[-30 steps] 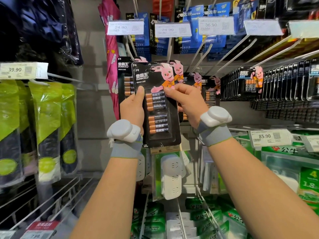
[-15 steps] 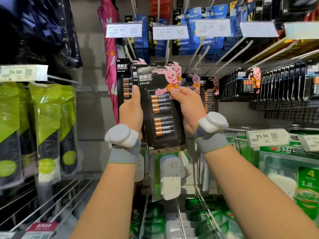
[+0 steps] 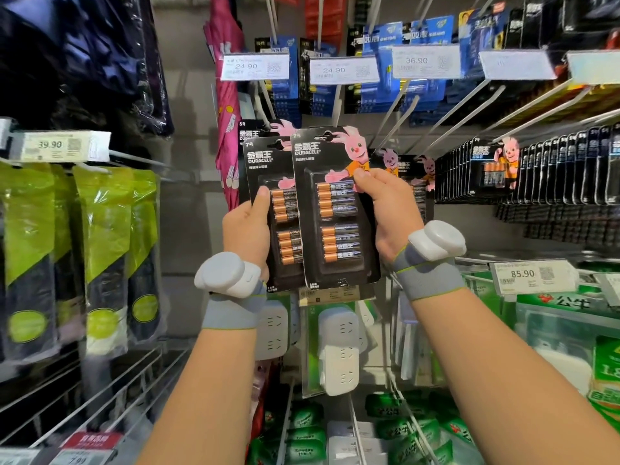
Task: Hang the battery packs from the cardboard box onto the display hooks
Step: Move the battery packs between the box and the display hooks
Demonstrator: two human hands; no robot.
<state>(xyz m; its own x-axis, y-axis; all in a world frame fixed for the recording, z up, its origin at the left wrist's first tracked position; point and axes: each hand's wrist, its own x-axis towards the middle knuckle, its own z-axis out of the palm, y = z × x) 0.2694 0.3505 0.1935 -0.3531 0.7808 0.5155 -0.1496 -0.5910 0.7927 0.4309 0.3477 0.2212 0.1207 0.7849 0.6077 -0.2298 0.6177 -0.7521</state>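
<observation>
Both hands are raised before the display wall. My right hand (image 3: 385,213) pinches a black Duracell battery pack (image 3: 335,209) at its right edge, thumb on the pink bunny print. That pack overlaps a second black battery pack (image 3: 268,182), which my left hand (image 3: 246,226) grips with the thumb on its front. Further packs may lie behind it. Bare white display hooks (image 3: 396,119) slant down from the wall just above and right of the packs. The cardboard box is out of view.
A dense row of hung battery packs (image 3: 496,169) fills the hooks at right. Blue packs (image 3: 426,38) and price tags (image 3: 255,66) hang above. Green pouches (image 3: 104,236) hang at left, white power strips (image 3: 339,350) below, a pink folded umbrella (image 3: 226,95) behind.
My right hand has drawn the front pack to the right and a little up, off the pack in my left hand, so two packs now show side by side.
</observation>
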